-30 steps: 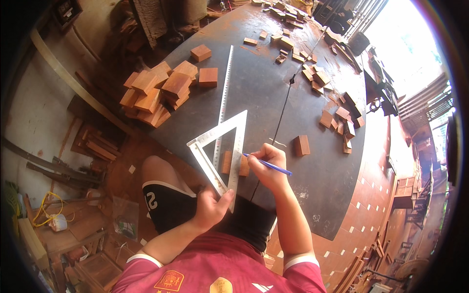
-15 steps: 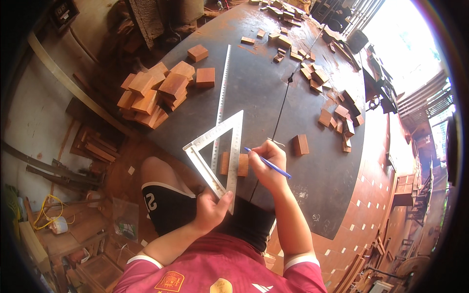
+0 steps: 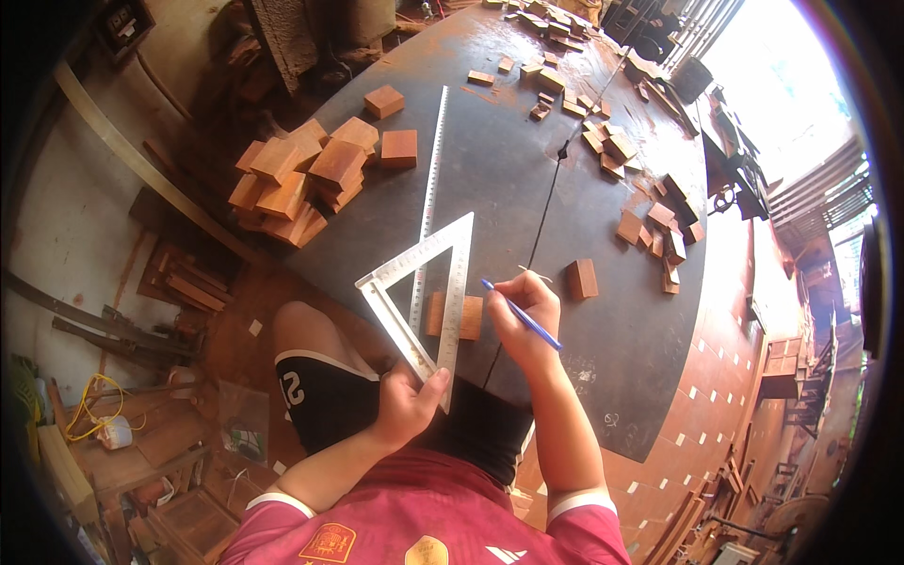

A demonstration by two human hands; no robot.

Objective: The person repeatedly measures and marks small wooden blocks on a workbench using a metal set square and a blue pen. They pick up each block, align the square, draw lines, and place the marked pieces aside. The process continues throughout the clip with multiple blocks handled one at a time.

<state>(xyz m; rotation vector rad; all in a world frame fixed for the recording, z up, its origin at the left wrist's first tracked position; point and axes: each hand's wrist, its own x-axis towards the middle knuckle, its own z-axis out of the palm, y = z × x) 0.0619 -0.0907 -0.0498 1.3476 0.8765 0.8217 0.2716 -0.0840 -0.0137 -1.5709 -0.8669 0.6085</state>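
Right fingers (image 3: 524,286) grip pen (image 3: 535,326); tip farther from triangle (image 3: 458,273).

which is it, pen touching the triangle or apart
Apart. The head view shows a strip of dark tabletop between the tip of the pen and the right edge of the triangle.

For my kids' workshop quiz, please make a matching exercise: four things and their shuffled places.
Things:
1. Silver triangular metal square
2. Slim blue pen
3. Piled brown wooden blocks
4. Long whitish graduated ruler

Places:
A. Partly covered by the square
B. In the right hand
C. Left edge of the dark flat table
D. In the left hand

Pairs: 1D; 2B; 3C; 4A
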